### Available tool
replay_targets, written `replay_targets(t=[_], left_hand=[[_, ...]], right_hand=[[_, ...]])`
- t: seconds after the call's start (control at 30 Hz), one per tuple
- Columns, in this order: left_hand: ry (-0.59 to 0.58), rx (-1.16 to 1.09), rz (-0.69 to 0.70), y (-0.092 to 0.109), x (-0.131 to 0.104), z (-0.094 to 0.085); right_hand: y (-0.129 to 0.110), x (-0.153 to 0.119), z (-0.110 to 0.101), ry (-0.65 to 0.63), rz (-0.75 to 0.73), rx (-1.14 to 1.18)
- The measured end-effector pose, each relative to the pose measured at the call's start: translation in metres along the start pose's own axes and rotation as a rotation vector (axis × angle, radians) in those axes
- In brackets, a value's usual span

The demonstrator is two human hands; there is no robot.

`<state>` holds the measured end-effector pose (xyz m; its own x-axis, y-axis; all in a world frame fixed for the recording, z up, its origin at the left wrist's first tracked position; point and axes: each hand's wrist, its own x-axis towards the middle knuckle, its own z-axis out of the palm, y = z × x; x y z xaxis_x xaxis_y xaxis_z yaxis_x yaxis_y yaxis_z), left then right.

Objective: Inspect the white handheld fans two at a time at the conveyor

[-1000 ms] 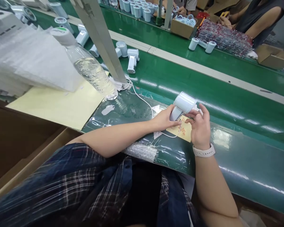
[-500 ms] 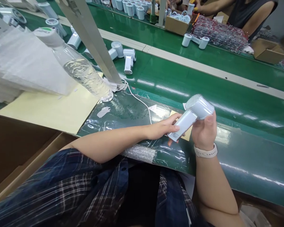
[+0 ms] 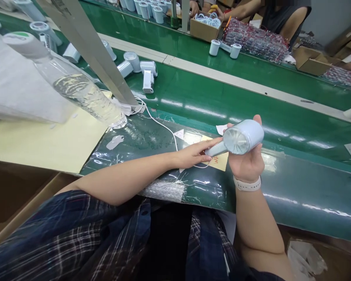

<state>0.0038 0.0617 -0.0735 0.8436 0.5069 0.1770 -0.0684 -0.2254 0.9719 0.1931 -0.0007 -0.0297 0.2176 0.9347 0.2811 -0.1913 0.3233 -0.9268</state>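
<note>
Between my hands is a light-blue hair-dryer-shaped device (image 3: 242, 137), with a drum-shaped head and a narrower handle. Radial lines show on the round end of the head, which faces left and toward me. My left hand (image 3: 194, 154) grips the end of the handle between fingers and thumb. Cupped around the head from below and behind is my right hand (image 3: 248, 166), with a white band (image 3: 247, 184) on its wrist. Below the handle lies a yellow paper (image 3: 222, 162) with red writing, and a white cable (image 3: 166, 127) runs across the worktop.
A tilted clear bottle (image 3: 82, 95) stands left, by a slanted metal post (image 3: 96, 50). Similar light-blue devices (image 3: 148, 76) lie on the green conveyor (image 3: 210, 95). White sheets (image 3: 23, 86) cover the far left. Across the line, a person's arm (image 3: 240, 11) is near a cardboard box (image 3: 204, 30).
The device has turned so its round end faces left and toward me. Both hands still hold it, and my right fingers now show beyond the head. The whole view has shifted slightly right.
</note>
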Motion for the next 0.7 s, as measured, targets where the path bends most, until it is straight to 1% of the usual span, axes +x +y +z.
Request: replay_targets(t=[0.07, 0.13, 0.3, 0.4, 0.53, 0.63, 0.7], left_hand=[[0.083, 0.149, 0.050, -0.002, 0.000, -0.004], [0.162, 0.246, 0.099, -0.004, -0.001, -0.007], [0.367, 0.440, 0.220, -0.005, -0.005, -0.011], [0.483, 0.532, 0.325, 0.000, -0.006, -0.010], [0.544, 0.635, 0.425, 0.014, -0.009, -0.005], [0.566, 0.673, 0.492, 0.025, -0.012, -0.001], [0.572, 0.667, 0.524, 0.030, -0.013, 0.002]], right_hand=[[-0.002, -0.001, 0.001, -0.035, 0.010, 0.030], [-0.002, -0.002, 0.003, -0.061, 0.024, 0.035], [0.005, 0.000, 0.002, -0.054, 0.048, 0.097], [0.011, 0.002, -0.003, -0.058, 0.092, 0.161], [0.019, 0.004, -0.012, -0.028, 0.184, 0.202], [0.024, 0.005, -0.017, 0.003, 0.213, 0.240], [0.027, 0.005, -0.018, -0.006, 0.222, 0.269]])
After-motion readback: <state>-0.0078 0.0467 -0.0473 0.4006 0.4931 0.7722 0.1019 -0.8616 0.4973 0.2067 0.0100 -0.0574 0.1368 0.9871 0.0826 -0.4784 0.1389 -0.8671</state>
